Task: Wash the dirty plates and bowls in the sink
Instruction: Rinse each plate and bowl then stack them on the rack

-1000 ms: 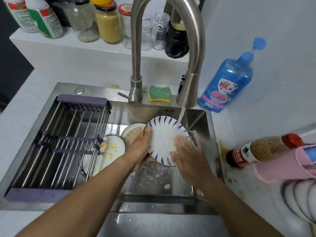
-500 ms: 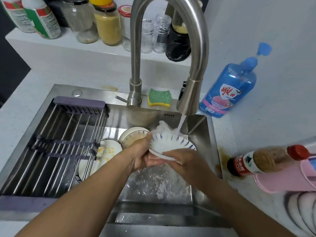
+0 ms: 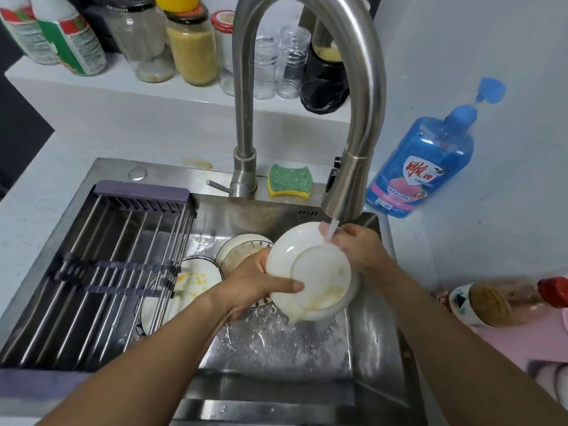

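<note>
The white plate (image 3: 310, 272) is held over the right part of the sink (image 3: 381, 358), tilted with its underside and foot ring facing the camera. Yellow residue is visible along the lower edge of the foot ring.

Left hand (image 3: 255, 284): grips the left edge of the white plate, with the thumb laid across the underside and the remaining fingers curled behind the plate, out of view.

Right hand (image 3: 361, 250): holds the upper right rim of the white plate, fingers curled over the edge.

The faucet (image 3: 307, 56) arches over the sink. Its spray head sits directly above the right hand, and the water stream (image 3: 330, 230) lands where the rim and that hand meet. The sink floor below the plate is wet.

Further dishes in the sink:
- A dirty bowl (image 3: 242, 250), just left of the held plate, partly hidden by the left hand.
- A dirty plate (image 3: 196, 281) with yellow smears, partly under the drying rack (image 3: 101, 272).

The drying rack spans the left part of the sink. A green and yellow sponge (image 3: 290, 181) lies on the sink's back ledge beside the faucet base. A blue detergent bottle (image 3: 421, 167) stands on the table (image 3: 30, 210) to the right of the faucet. A sauce bottle (image 3: 504, 299) with a red cap lies on its side at far right.
</note>
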The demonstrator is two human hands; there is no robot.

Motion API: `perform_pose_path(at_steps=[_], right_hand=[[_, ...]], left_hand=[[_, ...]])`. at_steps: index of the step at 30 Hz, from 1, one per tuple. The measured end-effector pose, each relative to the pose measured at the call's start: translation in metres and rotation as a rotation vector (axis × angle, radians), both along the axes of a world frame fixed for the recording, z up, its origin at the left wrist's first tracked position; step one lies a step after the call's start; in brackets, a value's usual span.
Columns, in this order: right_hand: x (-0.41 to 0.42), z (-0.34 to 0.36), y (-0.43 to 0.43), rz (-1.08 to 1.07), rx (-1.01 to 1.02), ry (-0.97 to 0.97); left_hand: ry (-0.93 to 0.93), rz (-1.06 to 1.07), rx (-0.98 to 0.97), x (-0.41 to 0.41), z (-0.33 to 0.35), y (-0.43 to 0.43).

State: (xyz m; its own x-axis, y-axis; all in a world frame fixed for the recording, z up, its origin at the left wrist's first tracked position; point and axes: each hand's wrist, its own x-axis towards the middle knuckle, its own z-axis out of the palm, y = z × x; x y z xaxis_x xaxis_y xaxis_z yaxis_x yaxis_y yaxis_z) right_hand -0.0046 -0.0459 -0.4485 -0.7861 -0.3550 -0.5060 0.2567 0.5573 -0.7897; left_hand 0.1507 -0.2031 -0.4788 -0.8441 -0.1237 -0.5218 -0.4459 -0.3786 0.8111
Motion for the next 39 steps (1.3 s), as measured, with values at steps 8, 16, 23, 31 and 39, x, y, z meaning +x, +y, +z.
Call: perform_pose_path(at_steps=[8, 16, 23, 31, 39], right_hand=[[0.032, -0.004, -0.061, 0.438, 0.435, 0.499], [0.027, 0.008, -0.056, 0.012, 0.318, 0.109], [0.027, -0.011, -0.028, -0.485, 0.082, -0.216], [0.036, 0.003, -0.028, -0.513, 0.141, 0.025], [0.045, 0.017, -0.029, -0.623, -0.013, -0.078]], left_hand=[[0.0, 0.186, 0.02, -0.009, 0.005, 0.021], [-0.02, 0.293, 0.056, 0.009, 0.005, 0.011], [0.063, 0.444, 0.266, 0.01, 0.01, 0.018], [0.15, -0.091, -1.311, -0.022, 0.002, 0.024], [0.064, -0.018, -1.529, -0.035, 0.012, 0.036]])
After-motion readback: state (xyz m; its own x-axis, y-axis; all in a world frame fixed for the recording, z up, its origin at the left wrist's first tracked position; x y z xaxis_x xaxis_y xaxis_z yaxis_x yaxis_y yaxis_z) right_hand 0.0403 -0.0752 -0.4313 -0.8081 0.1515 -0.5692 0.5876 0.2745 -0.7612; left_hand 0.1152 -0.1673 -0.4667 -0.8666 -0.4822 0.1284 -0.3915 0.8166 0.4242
